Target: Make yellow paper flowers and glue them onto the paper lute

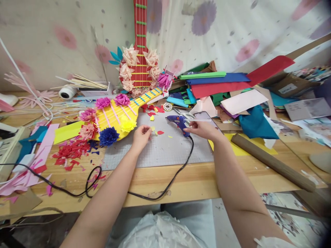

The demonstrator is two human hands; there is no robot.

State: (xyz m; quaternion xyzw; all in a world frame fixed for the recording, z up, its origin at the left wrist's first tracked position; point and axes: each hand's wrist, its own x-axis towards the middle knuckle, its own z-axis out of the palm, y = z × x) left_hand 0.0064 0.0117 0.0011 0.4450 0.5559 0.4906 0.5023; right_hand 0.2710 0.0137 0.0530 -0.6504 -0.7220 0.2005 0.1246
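Note:
My left hand (141, 138) is closed in a pinch above the grey cutting mat (160, 156), with a small pale yellow paper piece (153, 129) at its fingertips. Closed fingers of my right hand (203, 131) are at the rear of a blue hot glue gun (177, 120), whose nozzle points left. A clear glue stick (200, 120) sticks out of its back. To the left lies a yellow paper guitar (113, 115), trimmed with pink, yellow and blue paper flowers. A red paper petal (160, 132) and yellow scraps rest on the mat.
A black cord (176, 175) loops across the table's front. Behind stands a red guitar (139, 69) with peach flowers. Coloured paper sheets (219, 84), a phone (207, 117) and a brown roll (271, 162) lie right. Red paper scraps (71, 151) are heaped left.

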